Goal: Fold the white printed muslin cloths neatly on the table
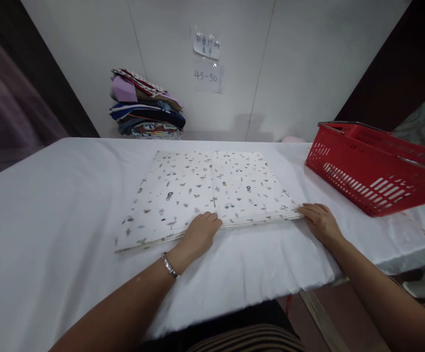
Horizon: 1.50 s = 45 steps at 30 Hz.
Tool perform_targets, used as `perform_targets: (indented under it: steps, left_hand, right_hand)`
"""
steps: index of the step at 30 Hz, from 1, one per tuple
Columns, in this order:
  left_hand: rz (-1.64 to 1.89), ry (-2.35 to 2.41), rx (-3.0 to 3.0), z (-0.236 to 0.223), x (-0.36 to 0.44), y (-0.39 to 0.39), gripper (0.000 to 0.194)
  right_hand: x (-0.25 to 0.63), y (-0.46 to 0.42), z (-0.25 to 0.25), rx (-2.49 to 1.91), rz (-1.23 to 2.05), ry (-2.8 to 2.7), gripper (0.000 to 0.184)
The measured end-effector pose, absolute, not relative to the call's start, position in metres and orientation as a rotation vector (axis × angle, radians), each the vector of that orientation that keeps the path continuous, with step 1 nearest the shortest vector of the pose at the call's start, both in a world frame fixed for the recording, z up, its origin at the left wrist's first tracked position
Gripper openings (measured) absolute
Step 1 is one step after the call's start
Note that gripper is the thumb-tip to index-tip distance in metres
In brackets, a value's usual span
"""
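A white cloth (197,190) printed with small flamingos, palms and other motifs lies flat on the table, folded into several layers, with a crease down its middle. At the near edge, close to that crease, my left hand (201,232) is closed on the layers; its thumb is hidden. The near right corner is pinched by my right hand (320,222), fingers on top. A metal bracelet (170,265) circles my left wrist.
A red plastic basket (373,166) with metal handles stands at the right of the table. Folded fabrics (148,107) are stacked at the back left. Two paper signs (208,61) hang on the wall. The white tablecloth (69,234) reaches the near edge.
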<state>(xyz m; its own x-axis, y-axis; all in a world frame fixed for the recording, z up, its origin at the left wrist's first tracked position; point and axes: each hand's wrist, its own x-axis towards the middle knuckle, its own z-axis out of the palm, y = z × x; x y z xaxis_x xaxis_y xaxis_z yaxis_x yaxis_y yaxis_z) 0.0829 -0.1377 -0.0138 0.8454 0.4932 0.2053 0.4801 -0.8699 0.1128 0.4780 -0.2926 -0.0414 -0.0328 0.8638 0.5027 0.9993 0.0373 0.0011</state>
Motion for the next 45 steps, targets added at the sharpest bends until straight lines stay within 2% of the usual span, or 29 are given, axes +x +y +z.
perform_targets:
  steps: [12,19,29,41,45]
  left_hand:
    - [0.325,0.693,2.958,-0.012,0.079,-0.137,0.042]
    - [0.329,0.681,2.932,-0.011,0.077,-0.137,0.041]
    - [0.391,0.754,2.883,-0.01,0.079,-0.136,0.024]
    - [0.425,0.881,2.676,-0.011,0.076,-0.129,0.026]
    - [0.392,0.881,2.694,-0.009,0.076,-0.129,0.021]
  right_hand:
    - [0.467,-0.3,-0.047,-1.986,-0.375,-1.957,0.041]
    - [0.382,-0.281,-0.034,-1.928,-0.343,-2.225,0.051]
    - [0.286,-0.22,-0.015,-1.475,-0.169,-2.358,0.036]
    - [0.287,-0.219,-0.035,-1.519,-0.179,-2.179,0.032]
    - [0.29,-0.218,-0.037,-1.53,-0.175,-2.163,0.03]
